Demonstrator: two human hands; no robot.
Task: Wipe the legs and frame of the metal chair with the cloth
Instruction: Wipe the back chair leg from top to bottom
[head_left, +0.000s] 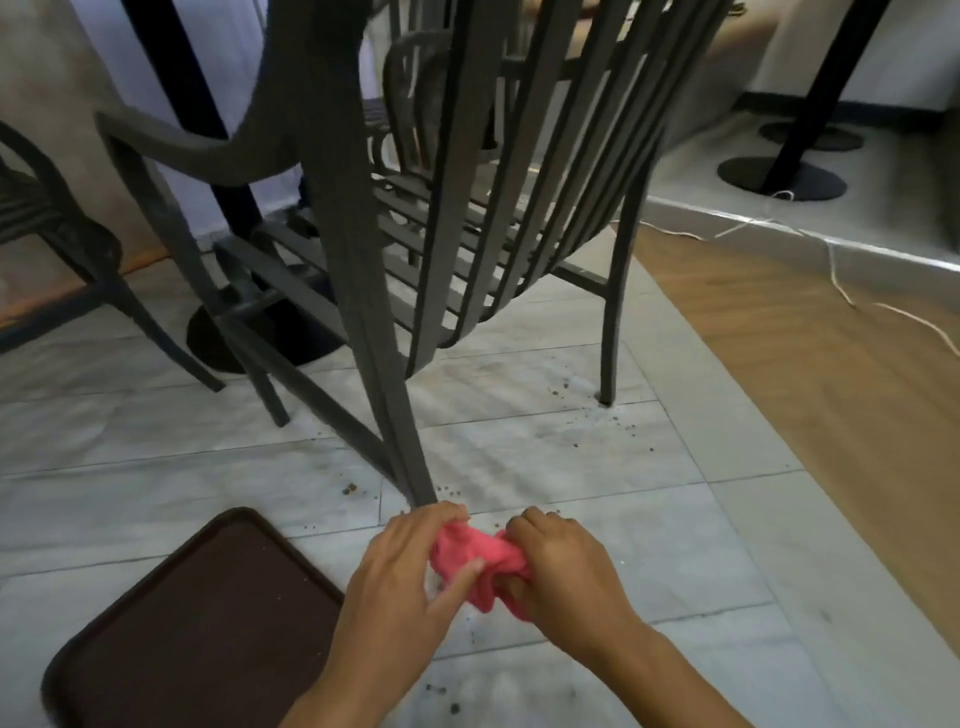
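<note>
Fingers (447, 514) of the left hand (410, 566) curled over one end of the pink cloth (475, 564), thumb pressed on its top, while the right hand (561, 561) gripped the other end, bunching it between them. Both hands sat low over the pale tiled floor (571, 457), right at the foot of the near leg (415, 478) of the dark metal chair (467, 208). Just left of the hands lay a brown tray (208, 623), nothing in it. Small dark crumbs (597, 415) dotted the tiles around the chair legs.
</note>
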